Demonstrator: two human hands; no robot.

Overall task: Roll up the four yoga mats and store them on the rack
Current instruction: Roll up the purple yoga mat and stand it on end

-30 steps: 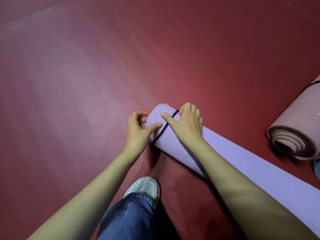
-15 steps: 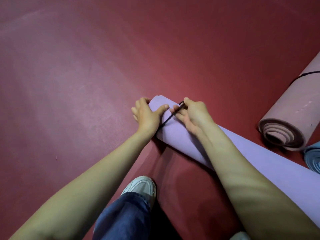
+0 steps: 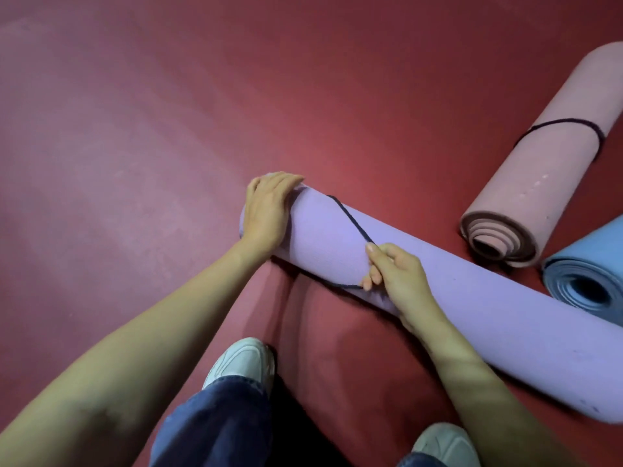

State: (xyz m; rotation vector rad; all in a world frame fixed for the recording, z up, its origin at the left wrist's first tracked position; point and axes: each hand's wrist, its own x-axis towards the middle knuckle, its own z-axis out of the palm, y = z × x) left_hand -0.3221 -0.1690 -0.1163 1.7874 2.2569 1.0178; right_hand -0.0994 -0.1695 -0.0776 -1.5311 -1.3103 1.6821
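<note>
Spreading wide to the left and beyond: red floor (image 3: pixel 135 163), unbroken up to the top and left edges. Lying diagonally across it: rolled purple mat (image 3: pixel 505 325), far end at centre, near end cut by the right edge. Near its far side, at right: rolled pink mat (image 3: pixel 546 170), ringed by a black loop (image 3: pixel 566 122); next to that, rolled blue mat (image 3: pixel 586 264), partly out of frame. Resting over the purple roll's far end: left hand (image 3: pixel 266 210), fingers nearly straight, draped, gripping nothing. Curled partway along the roll: right hand (image 3: pixel 401 278), thumb and fingertips pinching a black band (image 3: pixel 350 219) slanted around the mat. Below: two white shoes (image 3: pixel 241 360).
</note>
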